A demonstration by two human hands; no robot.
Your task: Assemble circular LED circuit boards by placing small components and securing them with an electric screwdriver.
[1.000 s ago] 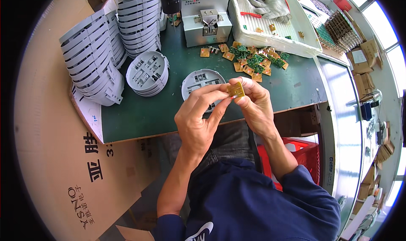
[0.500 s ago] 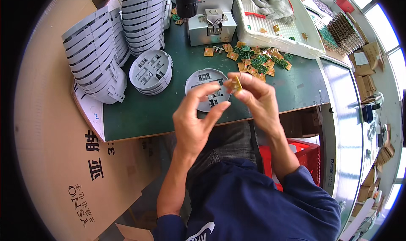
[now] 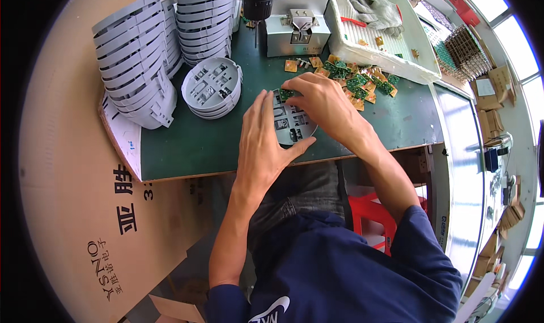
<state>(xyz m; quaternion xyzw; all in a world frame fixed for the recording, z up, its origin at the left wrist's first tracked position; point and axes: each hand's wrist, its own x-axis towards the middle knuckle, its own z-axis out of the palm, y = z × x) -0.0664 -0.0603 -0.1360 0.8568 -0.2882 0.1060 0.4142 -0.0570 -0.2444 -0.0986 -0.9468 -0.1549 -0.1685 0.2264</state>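
Observation:
A round grey plastic housing (image 3: 290,124) lies on the green table in front of me, its inside with slots and small dark parts facing up. My left hand (image 3: 258,144) clasps it, long fingers along the left rim and thumb by the near right edge. My right hand (image 3: 324,104) reaches over the far right side, fingertips pinching a small circuit board (image 3: 285,94) with its green face up. That board rests at the housing's far edge; the fingers cover part of it, and whether it sits in a slot I cannot tell.
Beyond my right hand lies a pile of small green and copper-coloured boards (image 3: 358,85). A short stack of round housings (image 3: 212,88) stands left, before tall stacks of grey housings (image 3: 133,57). A metal device (image 3: 297,28) and a white tray (image 3: 391,54) with gloves (image 3: 377,11) are at the back.
My right hand has brought the board from above the housing down to its far edge and turned it green face up. My left hand has come down against the housing's side.

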